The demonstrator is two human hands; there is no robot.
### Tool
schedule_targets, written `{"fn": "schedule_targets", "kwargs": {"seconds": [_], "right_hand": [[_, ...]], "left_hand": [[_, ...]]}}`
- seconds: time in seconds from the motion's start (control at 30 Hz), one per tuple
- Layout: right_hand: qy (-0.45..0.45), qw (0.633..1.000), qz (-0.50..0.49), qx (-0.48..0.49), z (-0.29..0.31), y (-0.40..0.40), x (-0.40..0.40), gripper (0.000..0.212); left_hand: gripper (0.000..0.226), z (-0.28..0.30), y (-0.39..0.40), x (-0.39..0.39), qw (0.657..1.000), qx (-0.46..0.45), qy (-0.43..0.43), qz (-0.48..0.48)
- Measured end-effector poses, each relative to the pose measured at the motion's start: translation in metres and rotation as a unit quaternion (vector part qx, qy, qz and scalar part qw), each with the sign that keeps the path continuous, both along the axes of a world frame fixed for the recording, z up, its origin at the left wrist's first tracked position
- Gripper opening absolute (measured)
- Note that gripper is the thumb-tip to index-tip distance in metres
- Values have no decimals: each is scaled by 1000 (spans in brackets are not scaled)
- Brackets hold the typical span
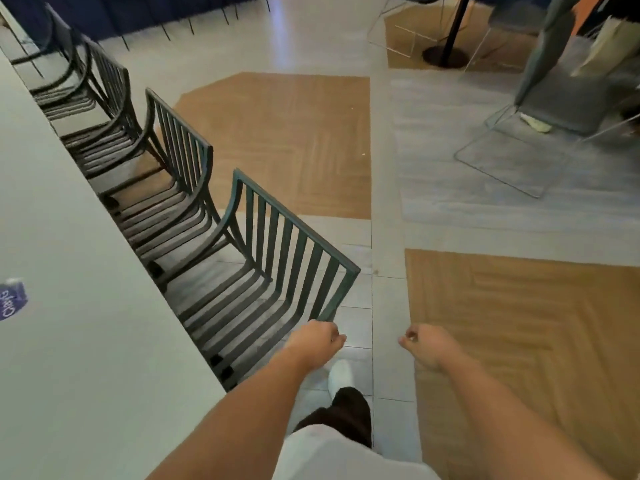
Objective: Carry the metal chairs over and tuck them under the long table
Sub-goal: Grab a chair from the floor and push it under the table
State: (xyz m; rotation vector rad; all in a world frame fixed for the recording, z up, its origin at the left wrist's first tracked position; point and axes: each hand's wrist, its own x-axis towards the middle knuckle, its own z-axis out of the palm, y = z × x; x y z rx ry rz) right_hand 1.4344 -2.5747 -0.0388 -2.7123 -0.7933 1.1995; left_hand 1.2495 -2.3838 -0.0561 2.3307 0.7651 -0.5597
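Left hand (317,341) loosely curled, holding nothing, just beside nearest metal chair (263,265); right hand (427,344) likewise, apart.

Ahead and left of the hands, the chairs (263,251) are dark green metal, their backs and seats made of parallel slats. The desk (69,271) left of the left hand (317,342) is plain pale grey-green, with a purple-and-white sticker (12,299) bearing white script. Under both hands the floor (384,237) is pale grey tile, broken by tan wood-look panels (287,140) with a herringbone grain; one lies ahead of the hands, another below the right hand (427,342). Far ahead and right, a grey streaked patch (485,188) shows. Below the left hand, a white shoe (341,374) meets a dark trouser leg (346,414).
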Motion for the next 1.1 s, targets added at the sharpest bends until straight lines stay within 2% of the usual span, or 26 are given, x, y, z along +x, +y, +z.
{"fn": "schedule_targets", "kwargs": {"seconds": [0.23, 0.37, 0.57, 0.67, 0.87, 0.97, 1.1], "right_hand": [[-34, 993, 111, -16, 13, 125, 97, 43], [-34, 986, 164, -6, 17, 200, 136, 42], [-34, 958, 286, 7, 11, 323, 163, 39], [-28, 932, 361, 26, 0, 385, 162, 35], [-18, 858, 511, 49, -22, 499, 154, 33], [15, 817, 575, 39, -30, 536, 152, 34], [27, 771, 637, 12, -28, 565, 152, 40]], "left_hand": [[42, -6, 97, 62, 997, -4, -11, 81], [45, -5, 140, 69, 992, -13, -7, 125], [43, -17, 174, 51, 968, -22, -4, 250], [40, -28, 184, 43, 940, -38, -3, 339], [32, -35, 198, 60, 860, -32, 11, 509], [31, -34, 192, 80, 810, -39, 14, 585], [35, -31, 182, 106, 768, -35, 18, 639]]}}
